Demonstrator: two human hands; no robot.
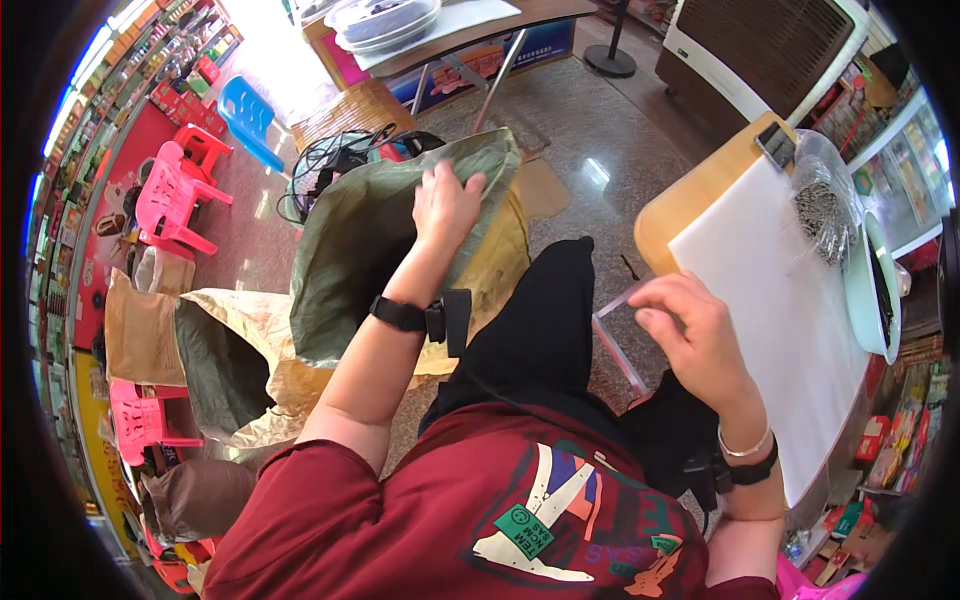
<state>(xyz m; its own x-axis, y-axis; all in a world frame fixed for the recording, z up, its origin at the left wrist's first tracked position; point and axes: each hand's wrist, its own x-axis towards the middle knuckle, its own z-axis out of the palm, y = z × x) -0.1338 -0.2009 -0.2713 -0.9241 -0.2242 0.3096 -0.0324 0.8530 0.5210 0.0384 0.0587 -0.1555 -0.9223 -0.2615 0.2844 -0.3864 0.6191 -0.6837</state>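
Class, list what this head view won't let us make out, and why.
In the head view:
Contents of the large green-and-yellow woven sack: hidden by shadow inside.
Whether the bare left hand touches that sack: its fingers are blurred.
Whether the bare right hand pinches anything tiny: its curled fingers hide this.
The bright pink object, lower right: cut off by the bottom edge.

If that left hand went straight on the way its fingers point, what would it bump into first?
Most likely the far side of the open green sack, near its rim. The left hand looks close to it, but this view doesn't settle how much gap there is.
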